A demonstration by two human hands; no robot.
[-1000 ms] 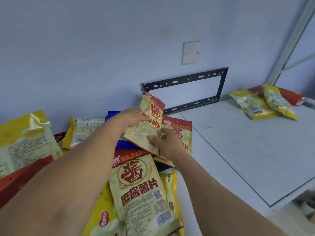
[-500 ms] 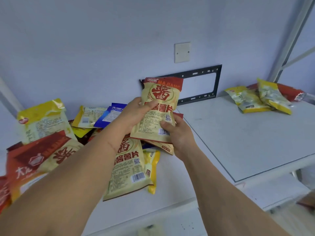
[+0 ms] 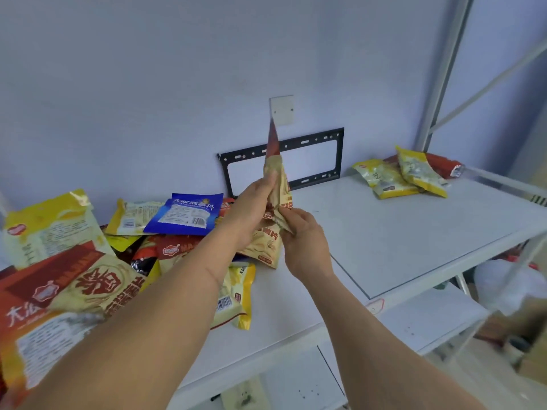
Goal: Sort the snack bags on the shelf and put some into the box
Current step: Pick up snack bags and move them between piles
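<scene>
I hold a tan and red snack bag (image 3: 276,170) upright above the white shelf (image 3: 384,232), turned edge-on toward me. My left hand (image 3: 254,199) pinches its middle from the left. My right hand (image 3: 302,235) grips its crumpled bottom edge from the right. Below and to the left lies a pile of snack bags (image 3: 88,261): yellow, red and tan ones, and a blue bag (image 3: 186,214) on top at the back. Another tan bag (image 3: 263,247) lies under my hands. No box is in view.
Three more bags, yellow and red (image 3: 405,176), lie at the far right of the shelf. A black metal bracket (image 3: 340,155) and a white wall plate (image 3: 282,109) are on the wall behind. A shelf post (image 3: 444,75) rises at right. A lower shelf (image 3: 429,321) shows below.
The held bag has turned from facing me to edge-on and risen a little. My right hand slid to its bottom edge. The view shifted back and down.
</scene>
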